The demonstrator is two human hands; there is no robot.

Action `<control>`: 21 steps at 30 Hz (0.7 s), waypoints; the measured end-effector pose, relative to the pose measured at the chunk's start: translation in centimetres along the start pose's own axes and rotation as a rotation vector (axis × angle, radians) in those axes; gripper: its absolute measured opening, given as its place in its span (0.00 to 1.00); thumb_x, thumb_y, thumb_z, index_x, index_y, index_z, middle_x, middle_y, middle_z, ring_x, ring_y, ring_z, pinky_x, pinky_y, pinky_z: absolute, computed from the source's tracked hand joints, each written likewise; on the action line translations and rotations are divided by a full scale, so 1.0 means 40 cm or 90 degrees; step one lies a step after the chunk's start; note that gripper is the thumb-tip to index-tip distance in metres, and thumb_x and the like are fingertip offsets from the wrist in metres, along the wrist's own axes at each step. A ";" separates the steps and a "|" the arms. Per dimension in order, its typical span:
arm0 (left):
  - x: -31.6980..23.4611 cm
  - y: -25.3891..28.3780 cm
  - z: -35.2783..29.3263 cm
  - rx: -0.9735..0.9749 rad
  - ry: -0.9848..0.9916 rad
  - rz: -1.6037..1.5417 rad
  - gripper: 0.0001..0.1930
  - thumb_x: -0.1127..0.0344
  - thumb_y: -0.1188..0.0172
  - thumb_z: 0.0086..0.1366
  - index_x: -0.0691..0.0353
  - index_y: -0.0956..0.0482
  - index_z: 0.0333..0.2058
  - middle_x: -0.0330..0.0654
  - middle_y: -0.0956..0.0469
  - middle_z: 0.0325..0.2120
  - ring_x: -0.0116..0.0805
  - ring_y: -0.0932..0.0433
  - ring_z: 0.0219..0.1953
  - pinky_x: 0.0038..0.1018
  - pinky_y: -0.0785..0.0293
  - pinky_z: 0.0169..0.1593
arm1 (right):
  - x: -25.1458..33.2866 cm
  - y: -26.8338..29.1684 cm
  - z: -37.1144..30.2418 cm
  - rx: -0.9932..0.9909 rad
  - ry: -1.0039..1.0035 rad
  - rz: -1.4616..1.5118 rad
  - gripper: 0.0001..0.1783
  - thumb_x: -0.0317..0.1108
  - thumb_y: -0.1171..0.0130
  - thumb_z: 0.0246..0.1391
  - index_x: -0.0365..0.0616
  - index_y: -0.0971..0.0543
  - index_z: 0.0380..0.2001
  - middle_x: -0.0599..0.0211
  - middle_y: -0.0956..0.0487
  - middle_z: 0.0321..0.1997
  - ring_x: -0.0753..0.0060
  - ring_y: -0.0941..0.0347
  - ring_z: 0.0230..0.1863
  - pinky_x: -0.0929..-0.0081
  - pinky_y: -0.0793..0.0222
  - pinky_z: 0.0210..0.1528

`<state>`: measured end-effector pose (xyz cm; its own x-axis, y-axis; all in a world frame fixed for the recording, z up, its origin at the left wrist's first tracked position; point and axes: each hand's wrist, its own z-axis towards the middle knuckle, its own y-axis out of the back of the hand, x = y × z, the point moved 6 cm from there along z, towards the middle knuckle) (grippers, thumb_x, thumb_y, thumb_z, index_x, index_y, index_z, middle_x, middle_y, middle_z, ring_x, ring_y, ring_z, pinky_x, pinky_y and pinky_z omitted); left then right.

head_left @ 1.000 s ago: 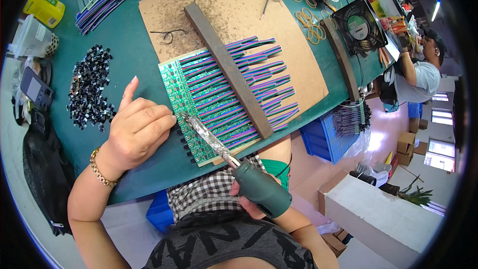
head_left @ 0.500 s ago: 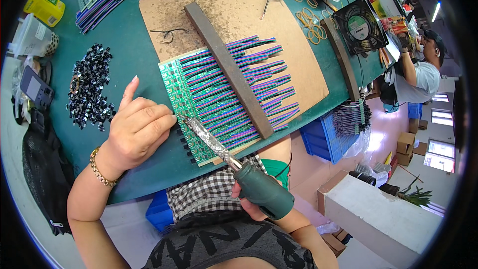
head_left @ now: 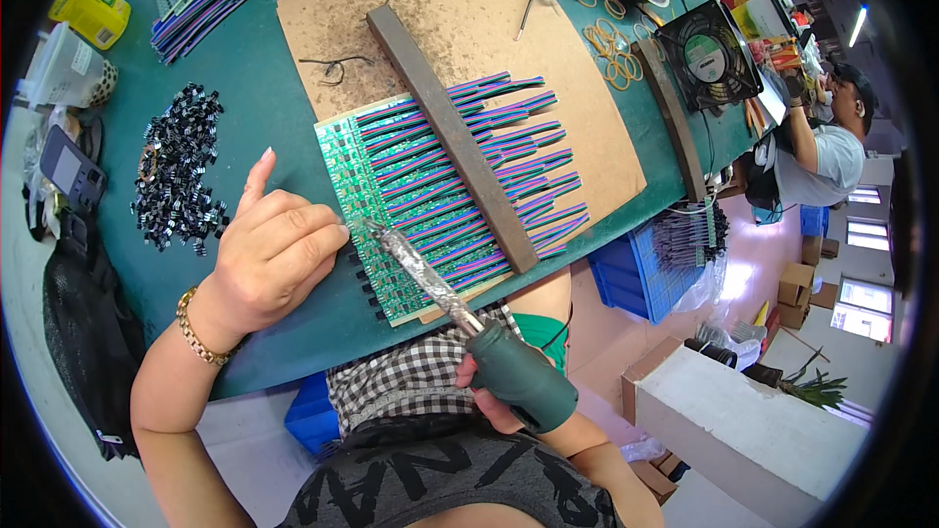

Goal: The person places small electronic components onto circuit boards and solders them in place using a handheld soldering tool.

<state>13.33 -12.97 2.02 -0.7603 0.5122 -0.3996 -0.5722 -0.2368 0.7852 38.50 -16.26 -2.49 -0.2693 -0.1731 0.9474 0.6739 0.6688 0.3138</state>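
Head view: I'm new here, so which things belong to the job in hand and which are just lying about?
Likely the job:
soldering iron, in the right hand
circuit boards
wires
brown bar across the wires
small black parts

Likely lying about:
fan
rubber bands
yellow container

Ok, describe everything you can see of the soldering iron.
The soldering iron has a thick, dark green handle and a metal shaft, mostly under a rough, silvery, foil-like covering, ending in a narrow tip. The right hand grips the handle. The iron slants, handle lower right, tip over the green circuit boards near the left hand; whether the tip touches them is unclear.
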 end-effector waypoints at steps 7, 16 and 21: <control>0.001 -0.006 0.000 0.004 0.000 -0.008 0.12 0.77 0.33 0.45 0.62 0.20 0.32 0.38 0.22 0.29 0.32 0.24 0.30 0.53 0.45 0.65 | -0.005 0.026 -0.004 -0.073 -0.003 0.099 0.17 0.38 0.43 0.55 0.45 0.28 0.47 0.63 0.22 0.31 0.71 0.26 0.29 0.74 0.29 0.33; 0.002 0.048 0.003 -0.030 0.047 0.050 0.12 0.75 0.35 0.45 0.60 0.20 0.32 0.40 0.20 0.29 0.36 0.21 0.32 0.50 0.43 0.64 | -0.068 0.145 -0.028 -0.379 -0.012 0.195 0.28 0.51 0.35 0.52 0.41 0.31 0.45 0.60 0.26 0.30 0.70 0.26 0.27 0.75 0.27 0.30; 0.122 0.143 -0.006 -0.022 0.309 0.307 0.14 0.73 0.39 0.53 0.62 0.22 0.41 0.44 0.22 0.43 0.43 0.24 0.47 0.50 0.37 0.59 | -0.008 0.319 -0.003 -0.497 0.161 0.153 0.26 0.42 0.38 0.55 0.39 0.35 0.50 0.57 0.27 0.33 0.70 0.27 0.28 0.73 0.27 0.32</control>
<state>6.27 -12.02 4.43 -0.9797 -0.0830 -0.1826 -0.1389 -0.3760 0.9161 47.29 -7.75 1.22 0.0414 -0.3091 0.9501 0.9989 0.0345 -0.0323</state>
